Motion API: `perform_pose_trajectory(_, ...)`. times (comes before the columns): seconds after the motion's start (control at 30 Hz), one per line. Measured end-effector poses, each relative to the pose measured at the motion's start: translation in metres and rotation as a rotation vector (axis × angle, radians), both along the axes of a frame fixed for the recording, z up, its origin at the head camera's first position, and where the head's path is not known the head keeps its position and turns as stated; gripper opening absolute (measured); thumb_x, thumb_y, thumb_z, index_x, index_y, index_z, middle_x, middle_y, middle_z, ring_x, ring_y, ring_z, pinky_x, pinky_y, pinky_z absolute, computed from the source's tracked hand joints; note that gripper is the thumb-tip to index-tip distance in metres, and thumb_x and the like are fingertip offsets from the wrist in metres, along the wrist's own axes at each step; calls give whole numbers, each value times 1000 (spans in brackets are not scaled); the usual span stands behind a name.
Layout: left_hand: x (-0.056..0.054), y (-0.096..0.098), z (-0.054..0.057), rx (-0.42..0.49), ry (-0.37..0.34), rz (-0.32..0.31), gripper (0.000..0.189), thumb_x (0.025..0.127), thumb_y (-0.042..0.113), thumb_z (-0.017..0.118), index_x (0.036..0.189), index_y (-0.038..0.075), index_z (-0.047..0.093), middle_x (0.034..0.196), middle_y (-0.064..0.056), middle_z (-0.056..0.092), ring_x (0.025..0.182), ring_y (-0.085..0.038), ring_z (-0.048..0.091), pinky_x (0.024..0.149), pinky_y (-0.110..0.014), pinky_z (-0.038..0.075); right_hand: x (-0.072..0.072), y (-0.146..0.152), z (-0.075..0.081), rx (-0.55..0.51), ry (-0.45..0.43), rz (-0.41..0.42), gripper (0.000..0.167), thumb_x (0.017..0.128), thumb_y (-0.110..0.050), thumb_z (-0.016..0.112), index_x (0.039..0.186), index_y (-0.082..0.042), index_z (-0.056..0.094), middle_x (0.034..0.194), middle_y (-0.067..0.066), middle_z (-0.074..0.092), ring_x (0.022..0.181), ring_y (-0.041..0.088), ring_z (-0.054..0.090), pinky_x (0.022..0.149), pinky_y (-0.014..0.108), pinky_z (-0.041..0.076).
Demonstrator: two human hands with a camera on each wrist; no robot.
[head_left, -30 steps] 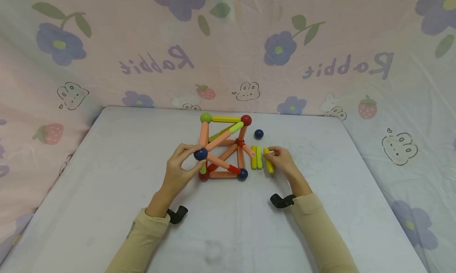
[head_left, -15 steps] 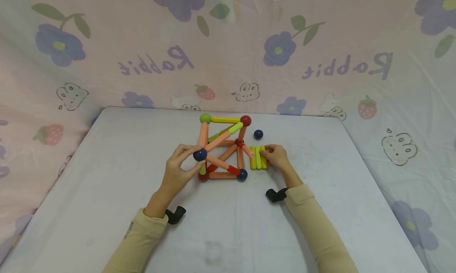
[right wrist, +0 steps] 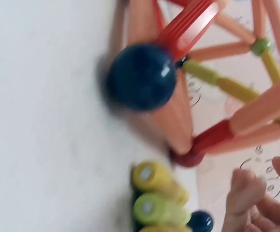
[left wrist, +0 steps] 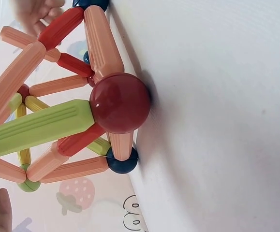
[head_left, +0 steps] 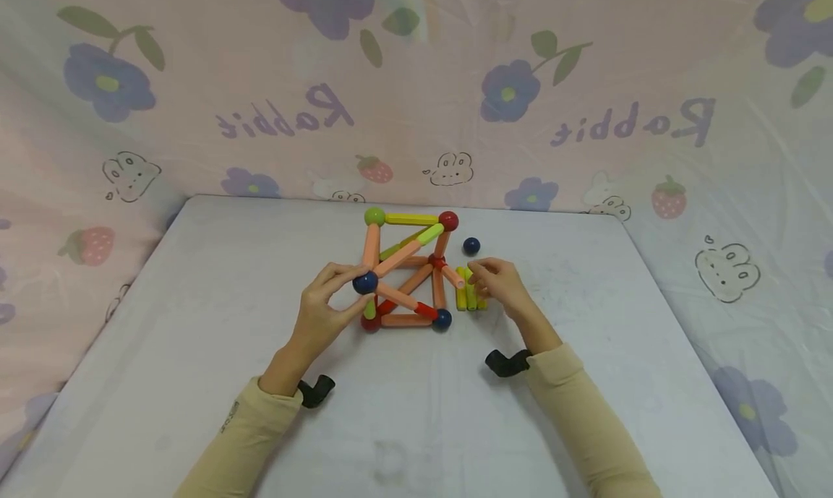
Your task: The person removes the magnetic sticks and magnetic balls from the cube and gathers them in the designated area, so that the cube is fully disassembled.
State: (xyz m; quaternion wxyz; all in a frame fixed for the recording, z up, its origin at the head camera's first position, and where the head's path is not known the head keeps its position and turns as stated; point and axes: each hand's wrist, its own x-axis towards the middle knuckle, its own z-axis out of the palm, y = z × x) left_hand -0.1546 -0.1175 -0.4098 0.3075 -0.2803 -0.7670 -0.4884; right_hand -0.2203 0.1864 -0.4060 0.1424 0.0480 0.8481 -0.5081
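A frame of magnetic rods and balls (head_left: pixel 406 320) stands on the table, built of pink, red, yellow and green rods. My left hand (head_left: pixel 317 306) pinches the blue ball (head_left: pixel 365 282) at its upper near corner between thumb and fingers. One pink rod (head_left: pixel 453 276) juts out to the right from a red ball, its end free. Beside it lie three short rods in a row: a yellow rod (right wrist: pixel 154 178), a light green rod (right wrist: pixel 158 210) and another yellow rod (head_left: pixel 482 305). Just above this row my right hand (head_left: pixel 507 287) hovers with loosely bent fingers, holding nothing.
A loose blue ball (head_left: pixel 471 246) lies behind the short rods. Black wrist camera mounts (head_left: pixel 317 392) stick out from both cuffs near the table. Past the far edge of the white table (head_left: pixel 403 440) hangs a flowered curtain (head_left: pixel 403 71).
My right hand has slid a yellow rod leftward against the other two, then let it go and lifted slightly. The left hand keeps its hold on the blue ball.
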Motion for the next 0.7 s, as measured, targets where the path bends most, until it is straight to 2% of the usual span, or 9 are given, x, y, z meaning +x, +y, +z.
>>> perform_pose_trajectory(0.13,0,0,-1,3,-2,-5,47,68,-12,79,112,-3,68,100,-18,64,96,-27,64,97,-6,44,4,-10,12,-171,-136,101,58,103,-42,39,143,0,40,125,25,59,74,10,60,64,18,53)
perform_pose_trajectory(0.2,0,0,-1,5,-3,-4,47,68,-12,79,112,-3,68,100,-17,64,96,-28,64,97,-6,44,5,-14,16,-254,-201,148,62,103,-44,36,145,1,35,127,26,59,75,11,63,64,18,53)
perform_pose_trajectory(0.33,0,1,-1,12,-7,-6,46,68,-12,79,112,-4,68,100,-17,64,95,-30,63,97,-6,44,5,-20,18,-417,-293,189,58,103,-38,37,141,6,37,108,13,70,74,11,65,61,17,51)
perform_pose_trajectory(0.4,0,1,-1,14,-9,-5,46,68,-13,78,112,-4,68,100,-16,63,95,-30,63,97,-6,44,4,-22,17,-485,-322,183,53,103,-33,39,136,8,41,95,2,72,72,10,64,59,16,49)
perform_pose_trajectory(0.47,0,1,-1,13,-10,-5,46,68,-13,78,112,-4,68,99,-16,63,95,-30,63,97,-6,44,4,-23,16,-536,-339,168,48,103,-28,41,135,9,42,88,-3,72,70,8,64,57,15,48)
perform_pose_trajectory(0.6,1,1,0,6,-10,0,46,68,-12,78,112,-4,68,99,-15,63,95,-29,64,97,-6,44,4,-25,15,-580,-345,149,41,102,-21,44,129,10,43,82,-4,70,63,6,62,53,14,43)
perform_pose_trajectory(0.7,1,1,0,3,-10,5,47,68,-12,79,113,-3,68,100,-14,63,96,-29,64,97,-6,44,5,-25,13,-579,-313,156,38,102,-19,45,124,12,45,75,-4,66,56,4,55,51,14,40)
